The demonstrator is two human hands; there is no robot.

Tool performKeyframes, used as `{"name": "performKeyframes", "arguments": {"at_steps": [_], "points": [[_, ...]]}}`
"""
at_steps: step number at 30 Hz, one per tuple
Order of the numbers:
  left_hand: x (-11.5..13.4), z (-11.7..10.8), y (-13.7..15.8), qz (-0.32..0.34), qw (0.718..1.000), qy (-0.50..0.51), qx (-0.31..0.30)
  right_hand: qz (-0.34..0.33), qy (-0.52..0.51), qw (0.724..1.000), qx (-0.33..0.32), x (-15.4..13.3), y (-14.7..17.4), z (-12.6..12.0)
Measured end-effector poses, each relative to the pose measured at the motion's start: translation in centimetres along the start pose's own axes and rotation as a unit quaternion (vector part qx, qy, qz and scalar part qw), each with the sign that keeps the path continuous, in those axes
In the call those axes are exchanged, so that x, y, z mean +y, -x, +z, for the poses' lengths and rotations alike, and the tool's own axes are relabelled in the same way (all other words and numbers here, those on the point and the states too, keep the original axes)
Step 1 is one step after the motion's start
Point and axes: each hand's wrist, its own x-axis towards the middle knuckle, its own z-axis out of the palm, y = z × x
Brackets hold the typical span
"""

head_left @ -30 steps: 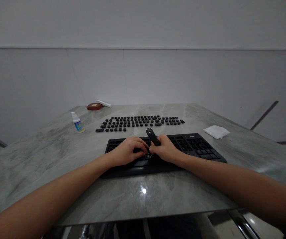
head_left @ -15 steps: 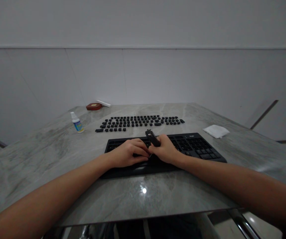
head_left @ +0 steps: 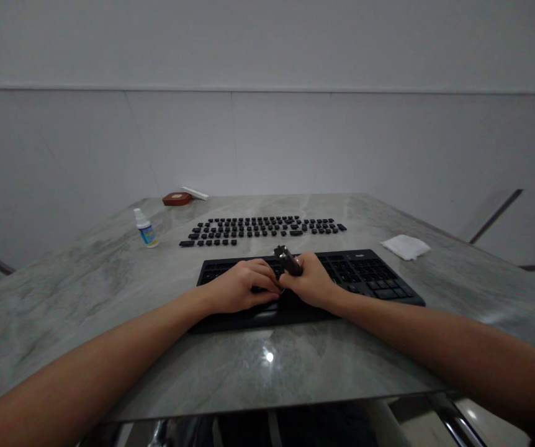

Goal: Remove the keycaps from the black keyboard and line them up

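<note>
A black keyboard point(head_left: 370, 273) lies near the front of the table, with both hands over its middle. My right hand point(head_left: 311, 279) is closed round a tool with a dark, thick handle point(head_left: 290, 261); the handle's end points up and away to the left. The tool's working tip, down at the keys, is mostly hidden by the fingers. My left hand point(head_left: 244, 285) rests on the left half of the keyboard, its fingertips drawn together against the right hand's fingers. Whatever the left fingertips pinch is hidden. Behind the keyboard, loose black keycaps point(head_left: 249, 231) lie in rows.
A small white spray bottle point(head_left: 146, 230) with a blue label stands at the left. At the back left lies a reddish-brown case point(head_left: 177, 198) beside a flat white object point(head_left: 195, 193). A folded white cloth or tissue point(head_left: 406, 246) lies right of the keyboard.
The tool's handle has tipped slightly lower in the right hand. Both hands stay at the same place on the keyboard. The view has shifted a little.
</note>
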Motion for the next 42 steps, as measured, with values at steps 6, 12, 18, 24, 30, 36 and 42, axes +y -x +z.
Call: {"name": "performKeyframes", "arguments": {"at_steps": [6,12,18,24,30,36,42], "points": [[-0.2,0.1,0.0,-0.003,1.0,-0.008,-0.004,0.051,-0.035,0.998,0.004,0.1,-0.6,0.0],[0.1,-0.1,-0.1,0.013,1.0,-0.009,0.001,-0.168,0.069,0.983,-0.002,-0.2,0.5,0.0],[0.1,-0.1,0.0,0.01,1.0,-0.018,-0.003,-0.076,0.074,0.994,-0.007,-0.1,0.2,-0.1],[-0.2,-0.2,0.2,0.021,1.0,-0.009,-0.008,0.007,0.042,0.999,-0.001,-0.2,-0.4,-0.2],[-0.4,-0.1,0.3,0.005,1.0,-0.019,0.015,-0.026,0.032,0.999,0.003,0.0,-0.1,-0.2],[-0.3,-0.7,0.2,-0.036,0.998,0.012,0.043,-0.048,0.033,0.997,0.056,0.1,0.0,-0.2],[-0.2,-1.1,0.2,-0.122,0.987,0.03,0.1,-0.078,0.028,0.992,0.092,0.1,-0.1,-0.3]]}}
